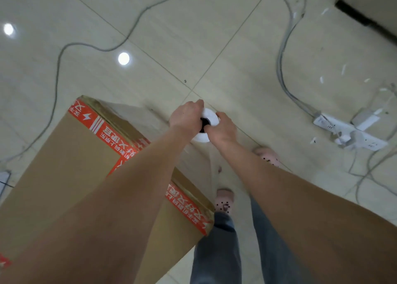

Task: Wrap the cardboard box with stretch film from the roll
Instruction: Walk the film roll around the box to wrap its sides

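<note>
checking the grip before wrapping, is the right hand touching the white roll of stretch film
Touching. The head view shows the right hand gripping the rim of the white roll of stretch film.

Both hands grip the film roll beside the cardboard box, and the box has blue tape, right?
Not blue: the head view shows red tape on the cardboard box. The left hand and right hand do grip the film roll beside it.

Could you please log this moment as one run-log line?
grip: left hand and right hand hold stretch film roll | roll: upright, beside cardboard box | box: on floor, red tape along edges
</note>
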Tool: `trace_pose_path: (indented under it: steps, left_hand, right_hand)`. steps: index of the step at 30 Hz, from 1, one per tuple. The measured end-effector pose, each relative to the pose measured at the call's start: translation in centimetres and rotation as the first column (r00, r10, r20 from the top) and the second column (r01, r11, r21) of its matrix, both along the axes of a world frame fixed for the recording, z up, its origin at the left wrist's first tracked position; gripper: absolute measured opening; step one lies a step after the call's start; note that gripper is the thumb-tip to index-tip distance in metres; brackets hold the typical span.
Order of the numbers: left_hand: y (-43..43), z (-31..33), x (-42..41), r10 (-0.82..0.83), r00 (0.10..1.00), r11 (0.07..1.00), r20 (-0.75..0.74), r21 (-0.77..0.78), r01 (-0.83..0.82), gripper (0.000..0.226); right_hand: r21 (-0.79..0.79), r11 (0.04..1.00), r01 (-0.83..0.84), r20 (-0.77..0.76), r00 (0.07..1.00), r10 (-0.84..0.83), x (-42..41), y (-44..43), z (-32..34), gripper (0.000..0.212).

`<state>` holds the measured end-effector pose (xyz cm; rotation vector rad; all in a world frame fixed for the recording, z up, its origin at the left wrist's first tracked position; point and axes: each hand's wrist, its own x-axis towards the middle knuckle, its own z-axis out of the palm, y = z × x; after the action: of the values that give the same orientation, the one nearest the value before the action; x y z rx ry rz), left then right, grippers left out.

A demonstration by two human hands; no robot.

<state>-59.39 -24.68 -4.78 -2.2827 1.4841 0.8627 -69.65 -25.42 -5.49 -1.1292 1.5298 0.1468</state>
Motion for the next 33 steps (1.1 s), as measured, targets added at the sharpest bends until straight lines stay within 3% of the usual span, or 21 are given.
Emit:
trace_pose_path:
  steps: [3,6,9,12,14,18,20,22,24,29,33]
  left_hand:
    - [0.4,-0.1,1.5,0.262,0.964,0.964,-0.051,-0.043,-0.264,0.019]
    - [0.8,-0.6,3.6,0.530,0.841,0.841,-0.106,-0.055,-0.538,0.028]
    - [1.2,-0.8,5.1,0.794,0.579,0.582,-0.187,-0.046,-0.812,0.040]
    - [1.6,-0.3,5.7,0.930,0.214,0.226,-0.300,0.005,-0.974,0.041]
    - [2.0,0.0,6.1,0.946,0.114,0.132,-0.304,0.040,-0.990,0.040]
    - [2.4,0.7,6.8,0.939,0.245,0.268,-0.241,0.071,-0.961,0.039]
    - [2.4,0.7,7.1,0.867,0.476,0.488,-0.149,0.056,-0.871,0.044]
    - [1.9,0.8,6.8,0.694,0.719,0.719,-0.032,0.052,-0.693,0.044]
    - [1.3,1.0,6.5,0.547,0.837,0.837,-0.004,0.031,-0.547,0.048]
    - [-0.2,1.1,6.6,0.228,0.972,0.974,0.049,0.004,-0.229,0.047]
    - [-1.0,1.2,7.4,0.008,0.996,0.998,0.086,0.066,-0.014,0.035]
  right_hand:
    - [-0.054,0.995,-0.081,0.032,0.996,0.083,1.1,-1.4,0.4,0.042]
    - [-0.068,0.993,-0.101,0.096,0.990,0.107,2.4,-2.5,0.5,0.041]
    - [-0.037,0.996,-0.083,0.141,0.986,0.088,3.9,-3.4,0.3,0.051]
    - [0.022,0.984,-0.179,0.163,0.971,0.173,5.4,-3.5,0.2,0.060]
    - [0.020,0.972,-0.236,0.176,0.957,0.229,6.5,-3.6,0.4,0.061]
    - [-0.011,0.925,-0.379,0.089,0.921,0.378,8.4,-4.0,0.4,0.048]
    - [0.003,0.901,-0.433,0.044,0.900,0.433,8.6,-4.1,0.1,0.038]
    - [0.000,0.883,-0.469,0.013,0.883,0.469,8.6,-4.0,-0.1,0.029]
    - [-0.016,0.885,-0.465,0.005,0.885,0.465,8.7,-3.9,-0.2,0.022]
    - [0.022,0.902,-0.431,0.016,0.903,0.430,9.6,-3.9,0.0,0.022]
    - [0.049,0.875,-0.482,0.024,0.876,0.482,9.8,-4.3,0.1,0.021]
